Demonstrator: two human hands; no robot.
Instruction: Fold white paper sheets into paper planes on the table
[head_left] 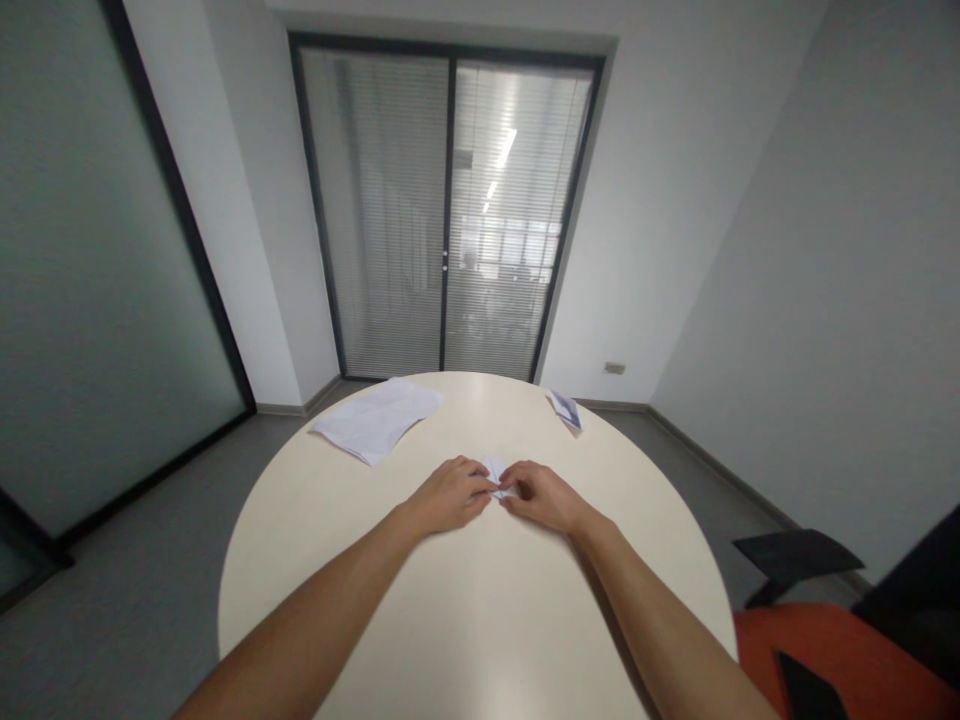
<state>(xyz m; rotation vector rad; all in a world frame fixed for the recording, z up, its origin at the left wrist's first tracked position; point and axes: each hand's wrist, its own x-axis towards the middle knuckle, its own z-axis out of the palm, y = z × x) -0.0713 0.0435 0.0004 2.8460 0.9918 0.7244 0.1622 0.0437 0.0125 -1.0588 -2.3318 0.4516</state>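
Note:
Both my hands meet at the middle of a round cream table [465, 620]. My left hand [450, 494] and my right hand [541, 495] each pinch a small folded piece of white paper [498, 470] that lies between them on the tabletop. Fingers of both hands are curled and pressed on the paper, which they mostly hide.
A stack of white paper sheets [379, 418] lies at the table's far left. A small folded paper piece [565, 407] sits at the far right edge. An orange chair [832, 665] with a black armrest stands at the right. Glass doors with blinds [446, 215] are ahead.

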